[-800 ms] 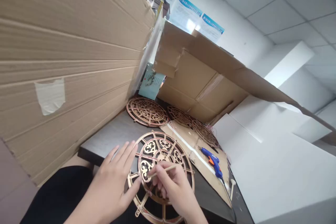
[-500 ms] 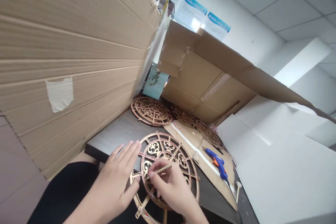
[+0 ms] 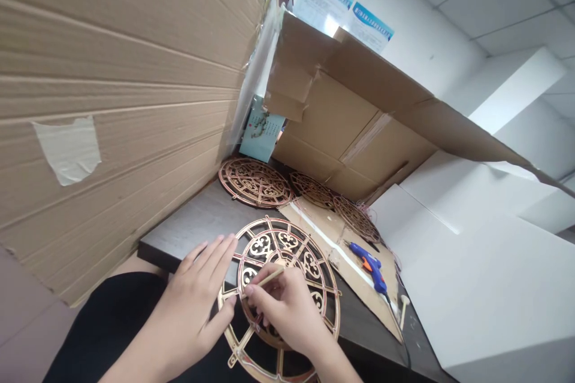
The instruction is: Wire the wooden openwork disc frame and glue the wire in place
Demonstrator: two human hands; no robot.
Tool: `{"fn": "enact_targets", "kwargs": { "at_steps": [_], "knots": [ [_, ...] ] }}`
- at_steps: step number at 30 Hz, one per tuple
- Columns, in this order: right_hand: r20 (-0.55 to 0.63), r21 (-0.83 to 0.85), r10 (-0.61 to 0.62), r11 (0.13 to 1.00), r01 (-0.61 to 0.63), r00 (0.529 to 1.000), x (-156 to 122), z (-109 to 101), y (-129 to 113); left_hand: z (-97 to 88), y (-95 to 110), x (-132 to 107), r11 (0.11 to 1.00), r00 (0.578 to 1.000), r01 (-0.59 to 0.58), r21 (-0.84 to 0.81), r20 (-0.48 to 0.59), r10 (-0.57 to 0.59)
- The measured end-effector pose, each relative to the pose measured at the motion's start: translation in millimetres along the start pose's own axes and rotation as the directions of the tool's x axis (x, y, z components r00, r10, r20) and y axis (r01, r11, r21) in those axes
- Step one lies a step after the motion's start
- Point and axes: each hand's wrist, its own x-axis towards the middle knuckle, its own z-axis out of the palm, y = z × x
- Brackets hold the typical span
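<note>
A round openwork wooden panel [image 3: 332, 263] with scroll cut-outs and reddish wire along its ribs lies at the dark table's near edge, partly overhanging it. My right hand [image 3: 287, 305] pinches a thin wooden stick [image 3: 272, 277], its tip down near the inner ring at the panel's left side. The hand hides part of the panel's centre. My left hand [image 3: 202, 293] rests over the panel's left rim, fingers stretched out and thumb apart, with nothing held in it.
More round panels [image 3: 256, 182] lie at the back of the table. A blue glue gun [image 3: 369, 266] sits on a cardboard sheet [image 3: 359, 287] to the right, near a pale mallet-shaped piece [image 3: 403, 310]. Cardboard walls [image 3: 135, 84] stand left and behind; a light-blue card [image 3: 262, 131] leans in the corner.
The stick and my right hand have shifted slightly left along the inner ring. My left hand stays on the rim. The whole view has moved a little.
</note>
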Motion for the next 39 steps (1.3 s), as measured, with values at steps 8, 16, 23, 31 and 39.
{"fn": "enact_targets", "kwargs": {
  "at_steps": [8,16,23,31,39],
  "knots": [
    [0.017,0.095,0.056,0.994,-0.057,0.998,1.9,-1.2,2.7,0.5,-0.2,2.1,1.0,1.0,-0.003,-0.006,-0.002,0.003],
    [0.062,-0.299,-0.223,0.926,0.231,0.973,1.6,-2.0,-12.2,-0.6,0.4,0.8,1.0,1.0,-0.003,-0.008,0.01,0.003],
    [0.203,-0.427,-0.331,0.817,0.387,0.922,10.0,0.3,-22.3,-6.9,2.5,4.2,1.0,1.0,-0.013,0.007,0.009,0.013],
    [0.134,-0.516,-0.421,0.744,0.426,0.897,10.6,13.2,-3.2,-7.8,3.5,4.2,0.987,1.0,-0.022,0.156,0.023,0.019],
    [0.144,-0.633,-0.448,0.644,0.43,0.882,9.2,17.6,8.0,-15.3,8.2,8.8,0.989,0.995,-0.019,0.15,0.098,0.005]
  ]
}}
